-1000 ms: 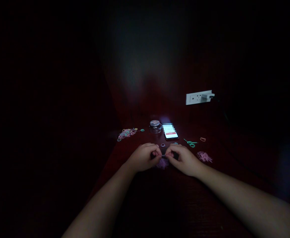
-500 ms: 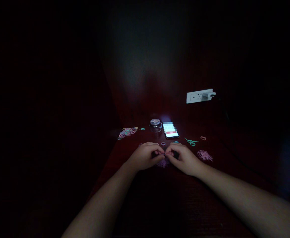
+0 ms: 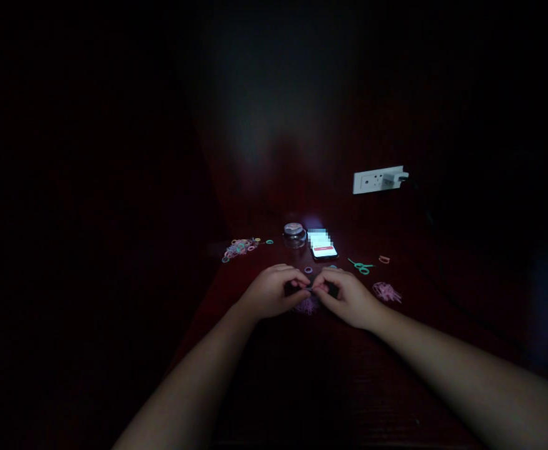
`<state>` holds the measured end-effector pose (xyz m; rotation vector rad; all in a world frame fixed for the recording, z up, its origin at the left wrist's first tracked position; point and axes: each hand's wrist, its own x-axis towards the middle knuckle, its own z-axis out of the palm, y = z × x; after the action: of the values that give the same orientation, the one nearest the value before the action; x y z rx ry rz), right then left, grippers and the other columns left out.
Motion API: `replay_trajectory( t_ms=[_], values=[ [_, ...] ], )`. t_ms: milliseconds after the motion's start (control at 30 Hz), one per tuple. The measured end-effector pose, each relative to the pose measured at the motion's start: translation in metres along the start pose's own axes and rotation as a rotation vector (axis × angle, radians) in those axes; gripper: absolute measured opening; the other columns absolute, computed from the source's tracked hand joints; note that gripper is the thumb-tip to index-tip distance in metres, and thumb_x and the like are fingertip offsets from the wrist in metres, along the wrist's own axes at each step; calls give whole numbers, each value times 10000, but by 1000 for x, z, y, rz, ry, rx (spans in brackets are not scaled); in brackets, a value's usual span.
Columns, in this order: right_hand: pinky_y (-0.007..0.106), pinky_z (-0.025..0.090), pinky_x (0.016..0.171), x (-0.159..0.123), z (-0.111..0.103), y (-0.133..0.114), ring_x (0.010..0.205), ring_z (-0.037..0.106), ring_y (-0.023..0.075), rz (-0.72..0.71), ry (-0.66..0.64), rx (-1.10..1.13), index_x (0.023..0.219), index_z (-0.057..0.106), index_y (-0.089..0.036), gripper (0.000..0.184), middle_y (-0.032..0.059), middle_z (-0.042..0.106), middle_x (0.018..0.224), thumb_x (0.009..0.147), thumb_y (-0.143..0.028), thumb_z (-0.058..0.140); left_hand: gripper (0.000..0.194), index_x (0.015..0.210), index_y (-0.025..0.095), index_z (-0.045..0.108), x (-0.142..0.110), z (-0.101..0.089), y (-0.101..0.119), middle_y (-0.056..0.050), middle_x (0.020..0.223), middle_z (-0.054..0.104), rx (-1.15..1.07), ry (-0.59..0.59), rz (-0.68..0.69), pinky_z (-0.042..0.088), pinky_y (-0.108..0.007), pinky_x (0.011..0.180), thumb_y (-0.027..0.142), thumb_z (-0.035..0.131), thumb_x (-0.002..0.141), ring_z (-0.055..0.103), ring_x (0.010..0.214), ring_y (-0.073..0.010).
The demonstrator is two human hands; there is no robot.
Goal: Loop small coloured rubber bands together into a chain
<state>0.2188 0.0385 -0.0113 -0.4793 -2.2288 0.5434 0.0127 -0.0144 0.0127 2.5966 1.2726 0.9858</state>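
My left hand (image 3: 272, 292) and my right hand (image 3: 348, 299) meet fingertip to fingertip over the dark red table. Both are closed in a pinch on a thin, pale purple elastic band (image 3: 309, 289), whose shape is mostly hidden by the fingers. Right beneath them lies a heap of purple bands (image 3: 306, 306). Just beyond the fingertips sits a small light purple ring (image 3: 308, 270). A bluish piece (image 3: 333, 267) shows partly behind my right hand. Farther right is a pile of pink bands (image 3: 387, 292).
Green scissors (image 3: 362, 267) and a small orange-pink band (image 3: 384, 259) lie at the right. A lit phone (image 3: 323, 245) and a clear lidded jar (image 3: 294, 236) stand behind. Mixed coloured bands (image 3: 240, 249) are heaped at the left. The wall holds a socket (image 3: 377, 180) with a plug.
My hands stay pinched together in nearly the same place, the left fingertips slightly shifted, with a bit more of the strand showing between them. The whole view has shifted slightly.
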Motion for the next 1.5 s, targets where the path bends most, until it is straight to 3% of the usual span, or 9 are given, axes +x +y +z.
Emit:
replay_trajectory(
  t_ms=[333,533,667,867,1033,1267,1500],
  values=[
    [269,388,655,0,0,-1,660,510,134,-5,-2,-16,743,583,-182,124,-10,549,686,857,-140,556,53,833,183,685,0,-1,-2,-3,759,652,2,-6,-31,452,-240,666,194,634,831,573,706,-121],
    [257,395,644,1,2,-1,661,513,132,-12,-7,20,755,585,-181,116,-8,554,696,856,-134,554,115,919,177,689,0,-3,2,-16,806,668,-17,-6,-12,470,-252,706,243,660,830,592,746,-129],
    [252,392,629,0,1,-2,646,509,128,-5,-14,18,743,581,-180,114,-9,553,688,839,-121,559,83,870,178,697,0,-3,2,-12,769,659,2,-44,-14,462,-242,674,217,627,850,586,713,-122],
    [247,385,626,0,0,-1,647,504,127,-16,3,3,728,568,-181,122,-16,539,675,801,-84,563,88,845,179,695,-1,-3,-2,-13,771,658,3,-5,-26,468,-241,670,216,616,856,585,704,-118],
    [252,392,637,1,0,-3,653,512,127,-11,1,9,741,581,-178,108,-12,551,687,812,-99,563,144,956,188,697,-1,-2,1,-18,828,686,-20,5,9,490,-254,712,265,657,841,618,753,-127],
    [257,392,647,1,0,-3,651,512,127,-11,-6,0,731,574,-178,111,-16,548,680,797,-88,569,81,844,171,699,-1,-2,-1,-16,773,673,-32,12,-18,485,-217,641,165,621,820,615,673,-103],
    [258,389,639,1,0,-1,650,507,130,-17,10,-10,736,583,-180,109,-14,547,677,801,-96,563,70,846,166,691,-1,-3,1,-20,779,675,-38,38,-20,492,-221,646,189,630,820,611,671,-104]
  ],
)
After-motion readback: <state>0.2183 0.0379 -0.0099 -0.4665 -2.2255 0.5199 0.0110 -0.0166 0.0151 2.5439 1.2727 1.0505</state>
